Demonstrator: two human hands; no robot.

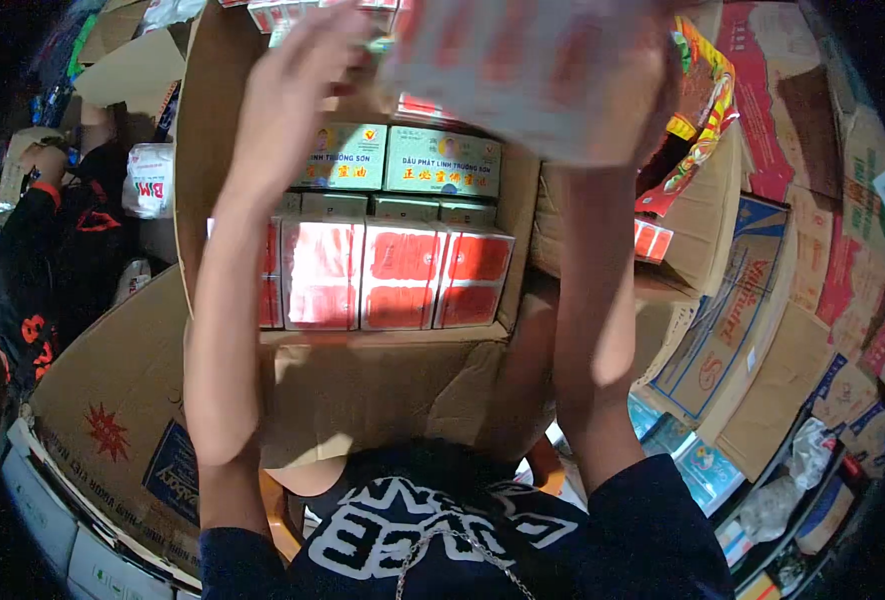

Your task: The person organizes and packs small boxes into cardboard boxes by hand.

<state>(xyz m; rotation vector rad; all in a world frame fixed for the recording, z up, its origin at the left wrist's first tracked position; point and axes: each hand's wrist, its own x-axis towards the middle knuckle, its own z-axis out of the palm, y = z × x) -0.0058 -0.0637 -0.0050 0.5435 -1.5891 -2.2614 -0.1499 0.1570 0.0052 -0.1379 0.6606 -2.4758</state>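
My right hand (648, 95) grips the side of a pale, red-marked pack (508, 75), blurred by motion and held up over the far part of an open carton (388, 385). My left hand (313, 65) is raised at the pack's other side, its fingers smeared; I cannot tell whether they touch it. Inside the carton, red-and-white packs (400, 275) stand in a row at the near side. Behind them are green medicated oil boxes (443, 160) with yellow and red lettering. More red-and-white packs show at the top, partly hidden by my hands.
On the right stand another open carton (703, 240) with a red-and-yellow bag (703, 130) and flattened cardboard (728, 310). A white BIMI package (150, 180) is at left, near a person in dark clothes (53, 250). A large cardboard flap (113, 420) lies at lower left.
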